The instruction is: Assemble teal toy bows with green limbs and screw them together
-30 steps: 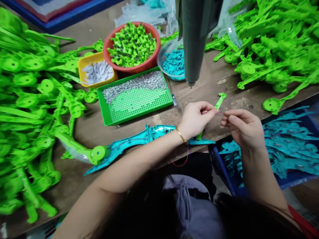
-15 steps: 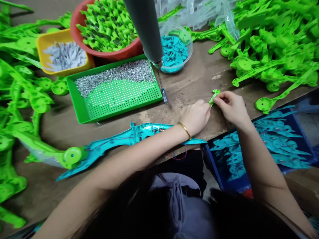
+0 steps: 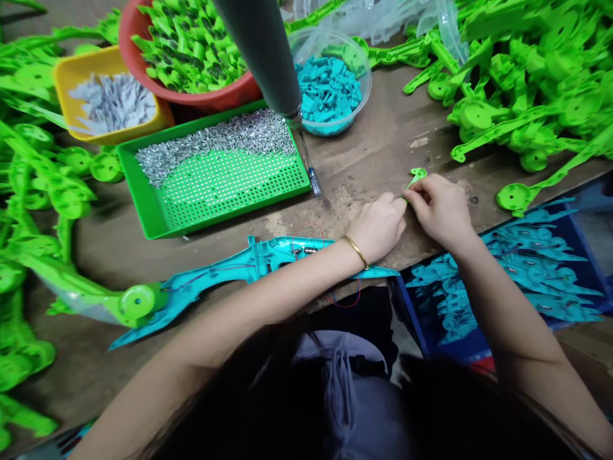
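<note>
Both hands meet at a small green plastic part (image 3: 417,176), whose upper end sticks out above my fingers. My left hand (image 3: 378,223), with a gold bangle at the wrist, is closed on its lower end. Fingertips of my right hand (image 3: 443,207) pinch the same part from the right; what lies between the fingertips is mostly hidden. Under my left forearm rests a long blue plastic shell (image 3: 230,263) with thin red and blue wires and a small metal piece, partly covered by the arm. A green piece with a round disc (image 3: 138,301) overlaps the shell's left end.
A green perforated tray (image 3: 211,191) holds many small screws. Behind stand a yellow tub (image 3: 67,89), a red bowl (image 3: 211,96) and a clear bowl of blue pieces (image 3: 330,96). A grey power screwdriver (image 3: 263,51) hangs over the table. Green parts (image 3: 536,89) pile right, above a blue crate (image 3: 416,319).
My right fingers have shifted slightly left and down along the green part, closer to my left fingertips. The camera view has shifted a little.
</note>
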Demonstrator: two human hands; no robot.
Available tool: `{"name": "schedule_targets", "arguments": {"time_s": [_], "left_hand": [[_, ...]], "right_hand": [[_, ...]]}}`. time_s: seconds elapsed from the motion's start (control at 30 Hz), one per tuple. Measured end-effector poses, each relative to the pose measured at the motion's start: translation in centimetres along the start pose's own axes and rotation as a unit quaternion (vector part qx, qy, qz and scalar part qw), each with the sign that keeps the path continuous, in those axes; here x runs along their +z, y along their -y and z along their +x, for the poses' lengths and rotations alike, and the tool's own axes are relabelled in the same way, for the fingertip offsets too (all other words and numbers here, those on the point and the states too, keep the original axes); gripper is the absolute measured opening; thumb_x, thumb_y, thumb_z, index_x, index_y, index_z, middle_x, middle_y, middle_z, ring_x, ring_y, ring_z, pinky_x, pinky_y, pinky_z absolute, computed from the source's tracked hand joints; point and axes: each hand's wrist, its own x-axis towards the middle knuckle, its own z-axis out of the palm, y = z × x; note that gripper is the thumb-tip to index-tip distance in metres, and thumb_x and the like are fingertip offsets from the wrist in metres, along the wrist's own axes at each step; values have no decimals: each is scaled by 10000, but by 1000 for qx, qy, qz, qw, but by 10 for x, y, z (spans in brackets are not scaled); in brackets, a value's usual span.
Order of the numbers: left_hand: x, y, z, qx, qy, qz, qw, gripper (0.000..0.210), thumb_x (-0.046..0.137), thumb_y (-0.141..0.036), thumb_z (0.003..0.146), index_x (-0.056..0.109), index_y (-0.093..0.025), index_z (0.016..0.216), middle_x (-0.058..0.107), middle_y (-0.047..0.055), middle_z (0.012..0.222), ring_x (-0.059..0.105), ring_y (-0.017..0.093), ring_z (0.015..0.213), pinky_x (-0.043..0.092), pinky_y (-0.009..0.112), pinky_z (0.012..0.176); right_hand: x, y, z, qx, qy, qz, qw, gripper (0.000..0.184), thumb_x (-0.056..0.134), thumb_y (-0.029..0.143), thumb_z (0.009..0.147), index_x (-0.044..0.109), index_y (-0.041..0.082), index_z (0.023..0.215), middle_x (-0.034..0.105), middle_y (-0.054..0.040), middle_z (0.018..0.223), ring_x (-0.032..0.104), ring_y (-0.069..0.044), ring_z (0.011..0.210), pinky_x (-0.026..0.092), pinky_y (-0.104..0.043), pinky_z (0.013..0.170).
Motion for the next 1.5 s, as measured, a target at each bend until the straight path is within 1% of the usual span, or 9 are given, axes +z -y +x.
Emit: {"name": "schedule_targets", "arguments": {"time_s": [0.27, 0.57, 0.63, 0.7, 0.8, 1.07, 1.23, 1.37, 1.5], "left_hand": [[-1, 1, -2, -7, 12, 0, 1000, 247, 427, -167, 921, 646, -131, 1028, 633, 106, 934, 640, 226, 821, 486, 335, 735], [-15, 3, -13, -26, 5, -71, 997, 256, 502, -142, 880, 634, -147, 1099, 665, 88, 984, 640, 216, 879, 502, 358, 830], [-19, 10, -19, -62, -20, -197, 978, 365, 568, -108, 830, 586, -150, 1192, 682, 56, 937, 638, 171, 825, 509, 329, 833], [-20, 17, -25, -120, -22, -350, 929, 426, 611, -74, 787, 563, -121, 1208, 688, 46, 895, 637, 133, 764, 522, 289, 796], [-16, 24, -27, -173, -7, -469, 866, 326, 613, -54, 779, 603, -77, 1104, 686, 59, 864, 651, 123, 770, 531, 263, 777], [-23, 22, -30, -20, 3, -286, 958, 255, 537, -88, 839, 676, -187, 1028, 727, 25, 922, 668, 152, 859, 523, 311, 853], [-26, 29, -34, -71, -69, -186, 977, 353, 582, -83, 782, 632, -146, 1126, 671, 71, 1047, 618, 113, 712, 527, 285, 765], [-27, 35, -34, -88, -60, -126, 986, 68, 632, -155, 777, 687, -127, 805, 652, 82, 983, 612, 156, 830, 504, 308, 813], [-25, 34, -33, -99, -69, -201, 972, 101, 645, -230, 793, 657, -151, 731, 653, 31, 797, 595, 153, 780, 489, 299, 767]], "right_hand": [[-7, 7, -33, -133, 24, -190, 972, 341, 405, 226, 936, 634, 130, 1170, 660, -130, 1054, 568, -258, 914, 446, -362, 724], [3, 7, -38, -83, -4, -147, 986, 355, 396, 245, 941, 629, 164, 1197, 626, -125, 1126, 532, -266, 1003, 419, -395, 802], [5, 7, -39, -74, -9, -132, 988, 356, 398, 265, 946, 624, 179, 1207, 628, -120, 1121, 524, -268, 1013, 407, -400, 801], [5, 8, -41, -63, -11, -117, 991, 356, 395, 283, 950, 623, 190, 1207, 631, -119, 1118, 517, -272, 1021, 397, -407, 798], [4, 12, -44, -51, -16, -101, 994, 362, 404, 297, 948, 610, 181, 1223, 628, -130, 1125, 518, -276, 1022, 398, -410, 804], [12, 16, -51, -104, -44, -20, 993, 284, 438, 322, 952, 685, 253, 1075, 641, -82, 1134, 545, -237, 1055, 413, -378, 859], [16, 13, -52, -92, -58, 16, 994, 244, 490, 336, 933, 710, 264, 1007, 657, -71, 1099, 554, -230, 1050, 415, -381, 877], [17, 14, -55, -93, -57, 15, 994, 251, 487, 344, 934, 719, 261, 981, 653, -74, 1121, 551, -231, 1066, 407, -386, 894], [16, 16, -58, -101, -50, -1, 994, 264, 476, 349, 937, 717, 254, 994, 635, -84, 1164, 535, -237, 1092, 394, -396, 924]]}}
